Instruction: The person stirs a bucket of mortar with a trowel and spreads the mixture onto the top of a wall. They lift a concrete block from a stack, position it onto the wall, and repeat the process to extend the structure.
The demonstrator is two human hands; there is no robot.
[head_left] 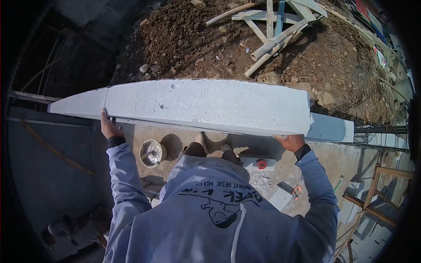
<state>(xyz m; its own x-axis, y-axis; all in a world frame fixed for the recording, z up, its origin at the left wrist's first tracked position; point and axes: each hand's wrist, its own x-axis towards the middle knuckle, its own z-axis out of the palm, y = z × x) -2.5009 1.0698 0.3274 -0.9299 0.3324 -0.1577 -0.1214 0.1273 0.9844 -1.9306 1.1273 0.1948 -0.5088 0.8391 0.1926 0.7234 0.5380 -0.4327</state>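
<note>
Near to far. Grey hoodie (219,228): 1 black print, lettering upside down to the camera. "ANGKAT RESIK MULIH" is legible, the rest unclear. 2 sleeves reach fwd.

Concrete floor (131,136), below the arms:
- 2 bare feet (202,141)
- 1 round bucket (152,152) w/ shiny contents, just left of the feet
- 1 small red item (261,164) on a white offcut (247,163)
- 1 orange tool (297,191) farther right
- 1 wooden frame (386,188) at the right edge

L hand (109,128) and R hand (290,141) each wear 1 black wristband (2 total).
- L fingers: straight, laid up against the near edge of the white block (206,103) close to its left seam. Whether the tips hook over cannot be told.
- R fingers: curled under the near edge by the block's right end, gripping it; tips hidden.

White block: long axis runs left-right across the view, broad face up toward the camera, right end slightly lower. It sits between the hands and the soil beyond.

White pieces in line, 3 total:
- the long block
- 1 shorter piece (79,105) past the seam at left
- 1 lower piece (330,128) at right

Far: dirt mound (197,44) w/ stones. On it is a crossed pile of pale planks (280,15), count unclear, and 2 round poles (274,41) side by side, pointing lower-left to upper-right.
</note>
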